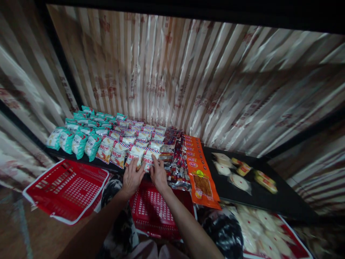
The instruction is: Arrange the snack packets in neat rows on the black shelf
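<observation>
White snack bags (pixel 136 153) with red print and striped edges stand in rows on the black shelf. My left hand (pixel 133 177) reaches to the front row, its spread fingers against the lower part of a bag. Beside it, my right hand (pixel 159 174) touches the front of the rightmost white bag (pixel 151 156), fingers apart and bent a little. Neither hand is visibly closed around a bag, though the fingertips partly cover the packaging. Below my hands is a red basket (pixel 153 205), between my knees.
Teal snack bags (pixel 78 142) fill the shelf's left end. Right of the white bags lie dark red packets (pixel 176 158), a long orange pack (pixel 201 172), and flat round packs (pixel 239 182) with yellow ones (pixel 265 181). Another red basket (pixel 67 190) is lower left; a filled basket (pixel 293 235) is lower right.
</observation>
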The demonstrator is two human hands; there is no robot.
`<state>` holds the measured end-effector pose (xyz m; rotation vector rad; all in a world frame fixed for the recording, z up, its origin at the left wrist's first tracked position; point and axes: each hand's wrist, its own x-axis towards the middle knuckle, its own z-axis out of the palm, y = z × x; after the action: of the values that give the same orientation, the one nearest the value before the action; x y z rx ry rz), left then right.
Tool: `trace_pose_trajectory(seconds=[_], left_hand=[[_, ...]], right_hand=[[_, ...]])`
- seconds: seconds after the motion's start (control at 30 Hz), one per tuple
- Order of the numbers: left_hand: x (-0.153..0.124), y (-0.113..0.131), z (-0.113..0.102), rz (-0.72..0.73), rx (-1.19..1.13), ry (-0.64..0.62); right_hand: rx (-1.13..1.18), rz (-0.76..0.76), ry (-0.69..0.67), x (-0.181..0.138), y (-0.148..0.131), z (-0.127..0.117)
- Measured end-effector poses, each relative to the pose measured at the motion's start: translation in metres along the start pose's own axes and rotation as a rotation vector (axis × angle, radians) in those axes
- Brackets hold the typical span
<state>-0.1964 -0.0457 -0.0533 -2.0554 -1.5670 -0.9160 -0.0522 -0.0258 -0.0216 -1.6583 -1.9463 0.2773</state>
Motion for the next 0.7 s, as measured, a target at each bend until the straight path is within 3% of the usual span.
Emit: trace_pose_trajectory(seconds=[0.13,0.27,0.4,0.5,0.7], left_hand=[[-0.001,0.002,0.002,-0.023,0.025,-0.067],[0.001,0.003,-0.001,-0.058,0.030,-0.120],[0.001,0.004,0.000,-0.035,0.033,-0.051],[0.001,0.004,0.002,-0.032,0.039,-0.024],[0.003,0.005,0.000,-0.029,0.065,-0.044]], right_hand=[[-0.023,-0.066,-0.037,0.000,-0.002,-0.014],[-0.187,-0.076,-0.027,0.013,-0.008,-0.043],[-0.299,-0.148,-0.009,0.050,-0.014,-0.067],[-0.359,-0.215,-0.103,0.084,-0.014,-0.071],[-0.492,-0.291,-0.380,0.135,-0.005,-0.054]])
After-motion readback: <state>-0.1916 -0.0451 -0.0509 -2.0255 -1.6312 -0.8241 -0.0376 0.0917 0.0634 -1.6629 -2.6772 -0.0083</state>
